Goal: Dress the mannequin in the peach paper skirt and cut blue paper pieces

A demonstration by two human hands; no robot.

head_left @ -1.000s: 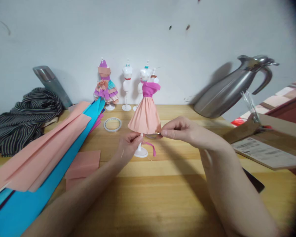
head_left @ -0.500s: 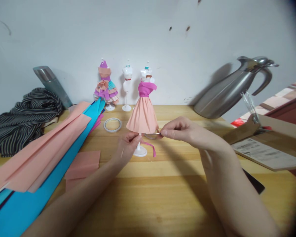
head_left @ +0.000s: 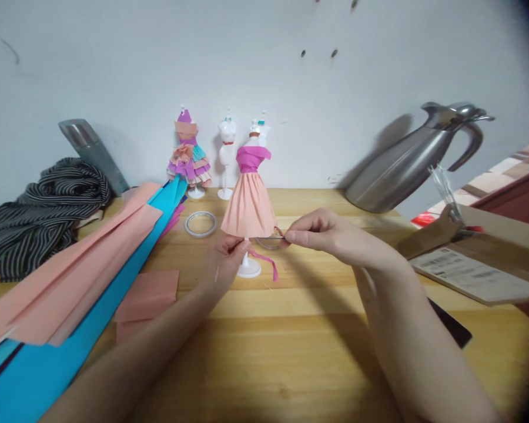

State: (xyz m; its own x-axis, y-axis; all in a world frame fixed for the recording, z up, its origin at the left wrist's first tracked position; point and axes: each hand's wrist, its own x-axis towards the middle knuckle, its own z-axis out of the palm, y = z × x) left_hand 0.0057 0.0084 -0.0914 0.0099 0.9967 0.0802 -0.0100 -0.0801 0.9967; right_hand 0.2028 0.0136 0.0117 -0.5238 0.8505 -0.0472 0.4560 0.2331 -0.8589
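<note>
A small mannequin [head_left: 254, 141] wears a magenta wrapped top [head_left: 250, 158] and a pleated peach paper skirt [head_left: 248, 205]. Just under the hem, my left hand [head_left: 226, 258] pinches at the white pole of the mannequin's stand [head_left: 249, 269]. On the other side of the skirt, my right hand [head_left: 320, 230] is closed on a thin metal tool [head_left: 283, 238] whose tip is close to the hem; its exact kind is unclear. A narrow magenta paper strip [head_left: 274, 270] trails beside the stand's base.
Behind stand a mannequin in a ruffled dress [head_left: 188, 153] and a bare mannequin [head_left: 226, 154]. A tape roll [head_left: 200, 224], peach paper [head_left: 70, 264], blue paper [head_left: 57, 376] and striped cloth [head_left: 48, 217] lie left. At right are a steel jug [head_left: 405, 158] and a cardboard box [head_left: 506, 252].
The dressed mannequin has shifted slightly left and turned, so its neck shows apart from the one behind it. Both hands have kept nearly the same place and grip.
</note>
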